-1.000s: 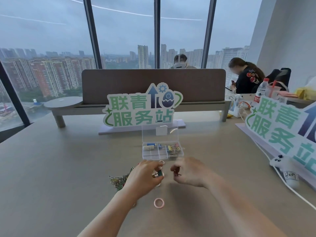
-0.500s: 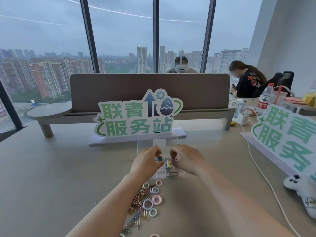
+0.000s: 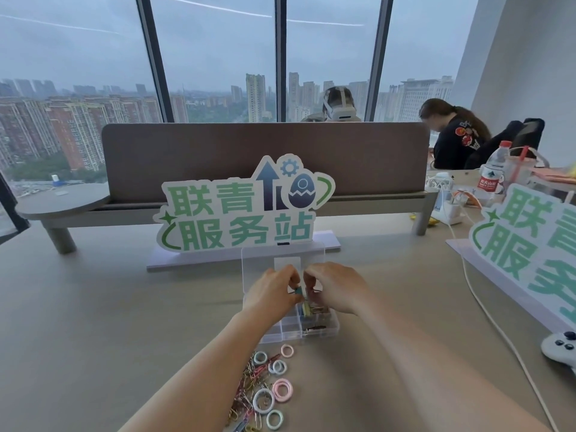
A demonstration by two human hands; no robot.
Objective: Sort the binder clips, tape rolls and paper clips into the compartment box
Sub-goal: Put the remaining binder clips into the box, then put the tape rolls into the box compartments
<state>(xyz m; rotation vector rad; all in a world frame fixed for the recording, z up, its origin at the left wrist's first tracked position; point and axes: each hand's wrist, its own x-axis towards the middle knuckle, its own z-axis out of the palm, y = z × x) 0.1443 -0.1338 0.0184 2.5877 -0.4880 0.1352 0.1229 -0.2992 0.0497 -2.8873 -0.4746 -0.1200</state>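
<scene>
Floor-to-ceiling windows (image 3: 215, 57) with a grey city skyline behind; beige surface (image 3: 93, 322) in front. Clear compartment box (image 3: 324, 330) sits mid-surface, lid up, backed by a green-lettered sign (image 3: 243, 207) on a white base. Both hands over the box. Left hand (image 3: 271, 294): fingers pinch a small teal binder clip (image 3: 298, 290). Right hand (image 3: 335, 291): fingers curled, tips just beside the clip; whether they hold anything, cannot tell. Hands hide the far compartments. Right-side compartments hold binder clips (image 3: 313, 310); near left ones look bare. Just before the box: loose paper clips (image 3: 249, 388), partly under the left forearm, with pastel tape rolls (image 3: 282, 389) beside them. Second sign (image 3: 530, 251), white cable (image 3: 486, 310), game controller (image 3: 561, 350), water bottle (image 3: 492, 176) at right. Grey divider (image 3: 265, 157) behind; two people seated beyond.
</scene>
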